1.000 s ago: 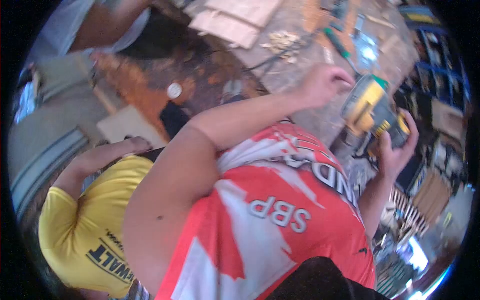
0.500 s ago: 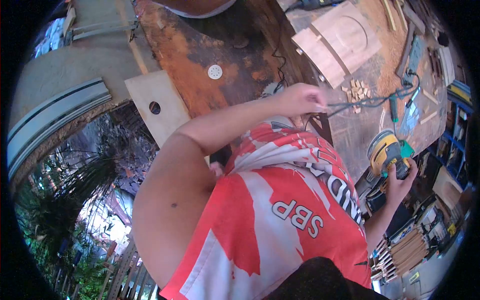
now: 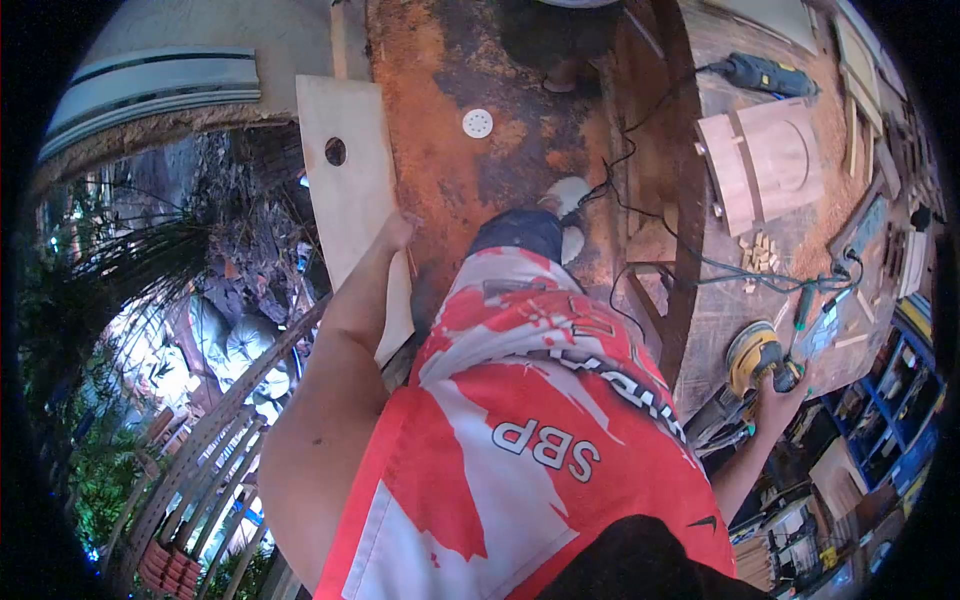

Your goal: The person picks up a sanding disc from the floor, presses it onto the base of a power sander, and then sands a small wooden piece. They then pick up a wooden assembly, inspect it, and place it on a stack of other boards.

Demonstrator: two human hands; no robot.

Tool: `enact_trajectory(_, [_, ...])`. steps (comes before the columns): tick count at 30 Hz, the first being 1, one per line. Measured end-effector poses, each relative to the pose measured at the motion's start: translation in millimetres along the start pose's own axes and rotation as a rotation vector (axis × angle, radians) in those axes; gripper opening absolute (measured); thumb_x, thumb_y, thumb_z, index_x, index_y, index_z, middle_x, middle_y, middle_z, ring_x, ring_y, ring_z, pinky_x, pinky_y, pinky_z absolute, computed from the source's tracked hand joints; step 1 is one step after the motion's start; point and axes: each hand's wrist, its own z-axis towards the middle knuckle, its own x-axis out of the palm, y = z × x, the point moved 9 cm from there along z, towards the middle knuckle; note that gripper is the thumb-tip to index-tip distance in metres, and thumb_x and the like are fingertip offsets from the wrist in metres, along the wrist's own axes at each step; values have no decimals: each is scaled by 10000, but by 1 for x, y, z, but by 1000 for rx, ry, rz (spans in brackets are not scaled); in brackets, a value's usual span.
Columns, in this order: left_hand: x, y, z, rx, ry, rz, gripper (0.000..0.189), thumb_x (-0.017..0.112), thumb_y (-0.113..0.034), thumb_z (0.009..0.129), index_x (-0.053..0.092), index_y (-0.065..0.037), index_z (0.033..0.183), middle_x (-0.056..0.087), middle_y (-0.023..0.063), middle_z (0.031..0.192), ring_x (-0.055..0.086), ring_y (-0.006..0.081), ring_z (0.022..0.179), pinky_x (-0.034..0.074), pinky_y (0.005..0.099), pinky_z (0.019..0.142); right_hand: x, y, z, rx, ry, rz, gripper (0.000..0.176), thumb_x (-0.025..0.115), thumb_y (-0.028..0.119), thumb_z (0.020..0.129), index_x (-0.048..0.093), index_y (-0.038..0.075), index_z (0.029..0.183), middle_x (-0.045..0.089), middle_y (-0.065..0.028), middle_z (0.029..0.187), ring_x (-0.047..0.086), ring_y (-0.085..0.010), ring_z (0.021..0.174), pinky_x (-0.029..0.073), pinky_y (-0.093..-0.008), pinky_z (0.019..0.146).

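My right hand (image 3: 782, 388) is wrapped round a yellow and black sander (image 3: 752, 358) at the workbench's near edge. Its round pad faces up and to the left. My left hand (image 3: 401, 232) hangs low on the left, beside the edge of a pale wooden panel (image 3: 350, 215) with a round hole. Its fingers are small and unclear, and whether they touch the panel cannot be made out. A white perforated disc (image 3: 478, 123) lies on the reddish-brown floor (image 3: 440, 60).
On the workbench (image 3: 720, 300) are a pinkish wooden board (image 3: 745, 165), another power tool (image 3: 770, 75), small wood pieces (image 3: 760, 253) and a green-handled tool (image 3: 804, 306). Dark cables (image 3: 735, 270) cross its edge and hang down. Blue shelving (image 3: 885, 385) stands at the right.
My left hand has moved from the cables by the workbench down and left to the panel. My right hand still holds the sander, now lower in view. The view has shifted.
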Motion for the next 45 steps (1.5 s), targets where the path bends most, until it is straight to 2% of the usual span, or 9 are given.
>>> enact_trajectory(5, [-9, 31, 45, -287, -50, -350, 338, 458, -238, 953, 712, -24, 888, 717, 157, 883, 679, 250, 828, 532, 404, 772, 9, 11, -4, 43, 36, -45, 734, 696, 65, 775, 392, 51, 1442, 452, -205, 1409, 468, -311, 1275, 349, -399, 1085])
enact_trajectory(8, [0, 28, 156, 198, -185, 33, 411, 411, -345, 991, 686, -42, 961, 679, 148, 823, 657, 285, 712, 524, 429, 624, 17, -29, -3, 97, 71, 3, 761, 709, 93, 794, 362, 56, 1471, 422, -168, 1457, 446, -289, 1293, 328, -385, 1102])
enact_trajectory(11, [23, -4, 245, 198, -67, 336, 464, 351, -382, 1014, 657, -49, 1118, 690, 211, 1021, 651, 373, 1039, 513, 476, 904, 13, -48, -8, 213, 145, -32, 754, 706, 142, 830, 346, 51, 1486, 403, -166, 1464, 464, -294, 1260, 379, -375, 1052])
enact_trajectory(14, [62, 39, 361, 221, -139, 508, 446, 354, -368, 1017, 640, -58, 1162, 692, 216, 1005, 636, 388, 1053, 490, 490, 952, 9, -18, -9, 344, 7, -160, 609, 608, 73, 862, 383, 63, 1429, 420, -202, 1413, 509, -333, 1215, 489, -387, 917])
enact_trajectory(17, [110, 121, 469, -17, -392, 174, 454, 425, -386, 972, 689, -20, 1026, 676, 192, 1091, 645, 393, 997, 494, 503, 886, 7, -17, -5, 484, 34, -330, 506, 591, 97, 860, 411, 71, 1332, 445, -173, 1300, 512, -306, 1121, 487, -375, 870])
enact_trajectory(23, [122, 147, 557, -156, -263, -71, 464, 611, -425, 900, 655, 6, 1067, 676, 208, 1057, 656, 376, 974, 522, 480, 822, 13, -20, -17, 669, 104, -567, 303, 558, 146, 856, 467, 88, 1139, 494, -116, 1074, 520, -251, 931, 484, -351, 775])
enact_trajectory(37, [156, 171, 599, -147, -420, 44, 435, 752, -368, 807, 677, -33, 1075, 692, 171, 1086, 677, 347, 998, 544, 441, 826, 10, -21, -43, 868, 80, -522, 213, 480, 246, 850, 568, 106, 716, 545, -8, 553, 486, -143, 465, 438, -311, 486])
enact_trajectory(40, [144, 159, 615, 150, -704, -115, 436, 749, -380, 805, 679, -34, 1062, 696, 161, 1077, 679, 362, 978, 545, 449, 827, -7, -45, -56, 815, 64, -556, 176, 480, 275, 878, 534, 109, 863, 515, -37, 738, 467, -179, 641, 421, -337, 604])
enact_trajectory(45, [153, 154, 603, -274, -294, 173, 317, 698, -311, 847, 660, -16, 958, 697, 152, 1021, 668, 321, 990, 521, 429, 806, -31, -65, -63, 748, 114, -626, 279, 479, 323, 925, 478, 113, 1109, 467, -86, 1047, 435, -240, 935, 393, -379, 801])
